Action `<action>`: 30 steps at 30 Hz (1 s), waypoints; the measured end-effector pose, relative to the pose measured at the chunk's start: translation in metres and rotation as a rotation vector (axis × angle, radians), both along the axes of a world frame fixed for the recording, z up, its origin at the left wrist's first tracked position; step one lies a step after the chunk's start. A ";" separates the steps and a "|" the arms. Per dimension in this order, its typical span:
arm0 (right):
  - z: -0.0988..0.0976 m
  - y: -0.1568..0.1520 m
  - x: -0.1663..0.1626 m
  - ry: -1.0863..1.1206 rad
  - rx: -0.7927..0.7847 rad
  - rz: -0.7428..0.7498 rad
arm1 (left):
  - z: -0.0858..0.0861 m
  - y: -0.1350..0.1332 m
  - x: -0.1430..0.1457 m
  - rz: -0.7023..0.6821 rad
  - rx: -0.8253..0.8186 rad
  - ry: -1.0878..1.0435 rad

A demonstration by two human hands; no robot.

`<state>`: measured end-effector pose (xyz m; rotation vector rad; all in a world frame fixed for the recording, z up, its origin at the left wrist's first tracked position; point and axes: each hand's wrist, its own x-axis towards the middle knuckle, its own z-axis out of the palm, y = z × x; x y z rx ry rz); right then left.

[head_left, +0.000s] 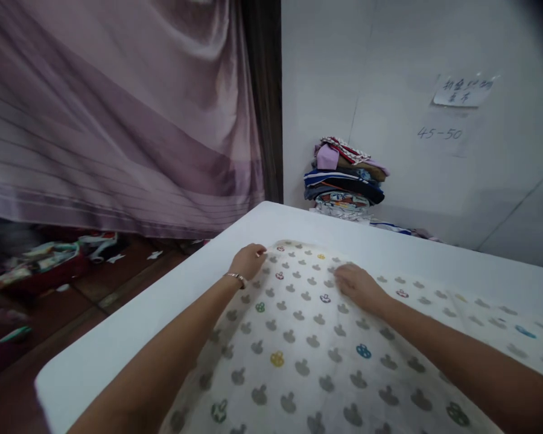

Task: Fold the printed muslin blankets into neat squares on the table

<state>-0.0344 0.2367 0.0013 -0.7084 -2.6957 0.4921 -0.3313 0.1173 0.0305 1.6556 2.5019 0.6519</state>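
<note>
A white cloth (294, 330) printed with grey, yellow, green, red and blue mushroom-like shapes stretches from the table towards me. My left hand (248, 261), with a bracelet at the wrist, pinches the cloth's far left corner. Over on the far right side, my right hand (356, 286) has its fingers curled against the cloth, gripping it; its fingertips are slightly blurred. Between the hands the fabric lies fairly flat. More fabric with the same print extends across the table beneath my right forearm.
The white table (99, 355) has a rounded front left corner. Behind it, folded fabrics (344, 178) are stacked against a pale wall (402, 120) bearing paper notes (464, 91). A pink curtain (163, 132) hangs at left, above a red container (49, 268) on the tiled floor.
</note>
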 end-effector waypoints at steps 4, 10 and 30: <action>-0.010 -0.068 0.023 0.027 -0.027 0.112 | 0.002 -0.099 0.001 0.042 -0.027 -0.040; -0.008 -0.166 0.047 0.067 -0.049 0.364 | -0.007 -0.225 0.023 0.259 -0.048 -0.066; -0.054 -0.268 0.042 -0.128 0.100 0.465 | -0.018 -0.260 0.028 0.560 0.015 -0.148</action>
